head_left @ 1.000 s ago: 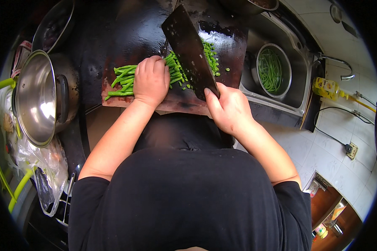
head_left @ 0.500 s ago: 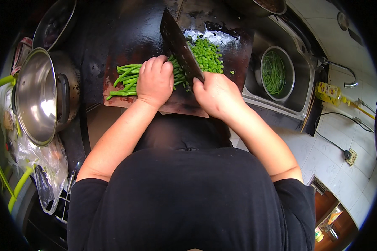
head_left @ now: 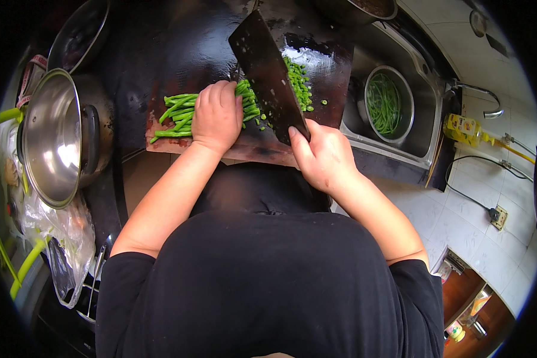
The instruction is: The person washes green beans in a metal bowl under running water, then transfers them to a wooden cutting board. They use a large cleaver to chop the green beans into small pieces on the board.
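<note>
At far left, a steel pot [head_left: 59,140] stands on the tabletop [head_left: 161,42], with a plastic bag [head_left: 56,232] below it. The cutting board [head_left: 262,143] lies just right of the pot. The left hand [head_left: 216,116] presses flat, fingers curled, on a bundle of green beans [head_left: 179,113] lying across the board. The cleaver [head_left: 268,74] stands touching the beans just beside the left knuckles; the right hand [head_left: 322,156] is clamped around its handle. Chopped pieces [head_left: 298,83] lie on the board to the right of the blade. Further right, a sink [head_left: 423,137] holds a steel bowl [head_left: 389,102] with more beans.
</note>
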A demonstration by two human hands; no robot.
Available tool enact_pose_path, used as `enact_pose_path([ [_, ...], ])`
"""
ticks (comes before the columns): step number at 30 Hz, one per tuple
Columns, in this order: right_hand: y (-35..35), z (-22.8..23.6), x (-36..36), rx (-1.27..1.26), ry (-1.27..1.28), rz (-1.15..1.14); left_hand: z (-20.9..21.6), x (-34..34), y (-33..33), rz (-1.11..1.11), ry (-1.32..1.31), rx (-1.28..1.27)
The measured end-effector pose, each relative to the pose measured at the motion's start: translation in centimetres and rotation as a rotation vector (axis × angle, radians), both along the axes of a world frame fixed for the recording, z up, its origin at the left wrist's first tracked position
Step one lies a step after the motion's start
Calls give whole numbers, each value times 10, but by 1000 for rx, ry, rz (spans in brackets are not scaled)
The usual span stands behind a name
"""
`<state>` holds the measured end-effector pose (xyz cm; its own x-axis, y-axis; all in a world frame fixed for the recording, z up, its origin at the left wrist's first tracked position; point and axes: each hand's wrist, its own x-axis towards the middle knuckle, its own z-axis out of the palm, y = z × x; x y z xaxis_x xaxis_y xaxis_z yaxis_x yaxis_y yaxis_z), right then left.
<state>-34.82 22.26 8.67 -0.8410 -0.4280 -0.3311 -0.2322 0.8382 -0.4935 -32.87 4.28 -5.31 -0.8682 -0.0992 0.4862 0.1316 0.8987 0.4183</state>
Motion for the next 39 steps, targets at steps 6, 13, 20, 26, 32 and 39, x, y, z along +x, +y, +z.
enact_pose_path([
  [6,-4,4,3,121,-106,27,1,1,0,-23,-16,-13],
  [13,-25,2,-14,161,-122,57,4,-1,-1,-48,-5,-29],
  [20,-42,-21,-18,159,-89,23,3,-2,-2,-46,6,-37],
  [26,-11,-30,-12,8,49,-8,2,1,-2,-49,15,-45],
  [32,-8,4,4,37,27,58,-4,2,-1,6,10,25],
  [39,-15,8,3,138,-61,71,-3,1,-1,-8,23,-8],
])
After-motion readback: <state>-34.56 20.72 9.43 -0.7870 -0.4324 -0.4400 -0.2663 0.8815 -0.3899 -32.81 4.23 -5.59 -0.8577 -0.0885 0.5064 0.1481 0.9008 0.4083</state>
